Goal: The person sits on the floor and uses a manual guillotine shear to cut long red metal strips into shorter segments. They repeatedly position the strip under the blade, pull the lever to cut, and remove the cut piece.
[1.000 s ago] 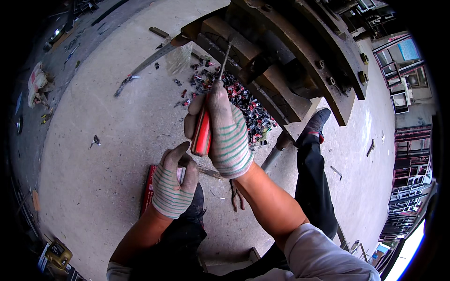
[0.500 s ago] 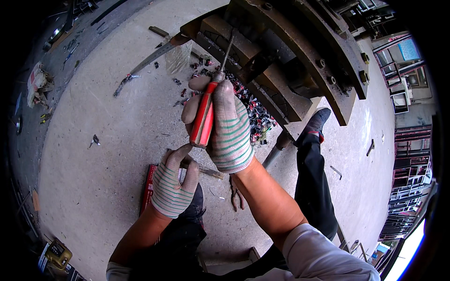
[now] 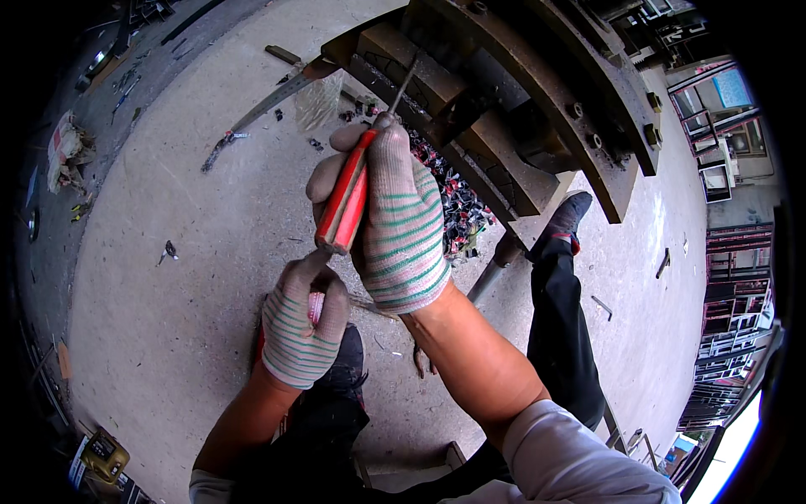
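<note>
My right hand (image 3: 401,214), in a white knit glove with green stripes, is wrapped round the red handle of a screwdriver (image 3: 344,197). Its thin shaft points up and away, the tip ending at the brown metal blocks of a heavy machine or die (image 3: 495,139). Whether the tip touches the metal I cannot tell. Just below the handle's butt is my left hand (image 3: 304,328), gloved alike, with thumb and fingers closed together. What they hold, if anything, is hidden.
Many small black and red scraps (image 3: 457,206) lie under the machine. Pliers (image 3: 421,359) rest on the concrete floor between my feet. A curved, blade-like strip (image 3: 277,99) sticks out at the machine's left. Stacked frames (image 3: 730,311) stand at far right.
My right hand and the screwdriver have shifted slightly left and up. My left hand has moved a little left, its fingers drawing together beneath the handle.
</note>
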`<action>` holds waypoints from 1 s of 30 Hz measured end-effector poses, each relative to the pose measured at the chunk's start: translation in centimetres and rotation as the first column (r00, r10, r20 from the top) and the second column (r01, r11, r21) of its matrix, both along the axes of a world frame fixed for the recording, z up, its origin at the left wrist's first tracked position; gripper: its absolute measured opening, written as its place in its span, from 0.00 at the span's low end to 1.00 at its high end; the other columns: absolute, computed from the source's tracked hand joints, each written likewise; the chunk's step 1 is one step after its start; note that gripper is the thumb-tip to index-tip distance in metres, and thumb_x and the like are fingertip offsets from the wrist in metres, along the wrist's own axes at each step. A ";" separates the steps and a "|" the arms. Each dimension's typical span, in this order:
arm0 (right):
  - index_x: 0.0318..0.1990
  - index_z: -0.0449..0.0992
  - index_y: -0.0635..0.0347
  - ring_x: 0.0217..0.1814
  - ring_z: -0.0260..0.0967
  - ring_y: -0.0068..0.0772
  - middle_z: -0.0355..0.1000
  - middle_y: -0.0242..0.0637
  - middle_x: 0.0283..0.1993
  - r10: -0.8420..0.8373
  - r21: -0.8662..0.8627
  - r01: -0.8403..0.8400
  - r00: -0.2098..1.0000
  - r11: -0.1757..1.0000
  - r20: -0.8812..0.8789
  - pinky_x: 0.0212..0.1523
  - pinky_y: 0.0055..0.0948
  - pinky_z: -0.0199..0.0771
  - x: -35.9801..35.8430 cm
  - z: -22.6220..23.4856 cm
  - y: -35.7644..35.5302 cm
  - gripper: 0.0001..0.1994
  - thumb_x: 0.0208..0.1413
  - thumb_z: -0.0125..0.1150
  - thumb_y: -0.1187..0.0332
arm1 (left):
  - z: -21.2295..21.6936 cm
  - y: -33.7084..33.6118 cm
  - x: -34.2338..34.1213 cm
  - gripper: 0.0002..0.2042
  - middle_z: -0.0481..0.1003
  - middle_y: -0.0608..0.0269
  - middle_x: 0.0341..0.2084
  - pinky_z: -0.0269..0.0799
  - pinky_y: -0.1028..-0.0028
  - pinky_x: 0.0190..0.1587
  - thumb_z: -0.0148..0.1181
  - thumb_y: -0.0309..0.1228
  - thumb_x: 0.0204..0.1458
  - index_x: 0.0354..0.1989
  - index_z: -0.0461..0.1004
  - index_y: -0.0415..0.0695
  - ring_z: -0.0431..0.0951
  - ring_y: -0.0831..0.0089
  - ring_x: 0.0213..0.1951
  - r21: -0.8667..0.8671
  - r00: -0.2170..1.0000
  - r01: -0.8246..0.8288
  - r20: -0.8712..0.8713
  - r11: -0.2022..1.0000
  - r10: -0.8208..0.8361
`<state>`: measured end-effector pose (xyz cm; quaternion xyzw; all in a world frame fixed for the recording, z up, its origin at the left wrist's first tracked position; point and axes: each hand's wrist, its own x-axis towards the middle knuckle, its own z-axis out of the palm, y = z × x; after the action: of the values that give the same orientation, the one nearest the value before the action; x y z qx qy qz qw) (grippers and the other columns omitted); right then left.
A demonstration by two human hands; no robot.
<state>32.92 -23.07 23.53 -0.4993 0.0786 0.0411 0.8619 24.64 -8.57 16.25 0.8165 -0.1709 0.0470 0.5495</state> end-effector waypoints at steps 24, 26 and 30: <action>0.54 0.71 0.63 0.29 0.77 0.30 0.78 0.39 0.34 -0.046 0.013 0.046 0.997 0.999 0.055 0.33 0.27 0.80 0.0 -0.3 1.1 0.27 0.76 0.42 0.44 | 3.2 0.5 4.5 0.34 0.76 0.39 0.54 0.80 0.58 0.48 0.69 0.32 0.58 0.70 0.60 0.35 0.81 0.50 0.46 0.117 0.923 -0.092 0.382 0.989 0.041; 0.53 0.72 0.63 0.29 0.77 0.29 0.77 0.38 0.33 -0.047 0.030 0.045 0.997 0.999 0.067 0.33 0.27 0.80 0.1 -0.3 1.1 0.27 0.76 0.42 0.45 | 3.3 0.5 4.8 0.33 0.77 0.40 0.51 0.80 0.58 0.47 0.70 0.32 0.58 0.68 0.62 0.35 0.82 0.51 0.44 0.150 0.918 -0.115 0.393 0.982 0.047; 0.52 0.72 0.64 0.28 0.75 0.29 0.77 0.38 0.31 -0.086 -0.022 0.087 0.995 0.996 0.048 0.32 0.27 0.79 0.2 -0.2 1.2 0.27 0.76 0.43 0.44 | 3.7 0.6 5.3 0.30 0.79 0.43 0.46 0.80 0.59 0.43 0.71 0.32 0.58 0.65 0.66 0.35 0.82 0.52 0.40 0.134 0.892 -0.089 0.451 0.987 0.020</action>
<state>33.13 -21.89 23.37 -0.5068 0.0805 -0.0088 0.8583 29.96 -7.98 19.95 0.8275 -0.2729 0.2359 0.4303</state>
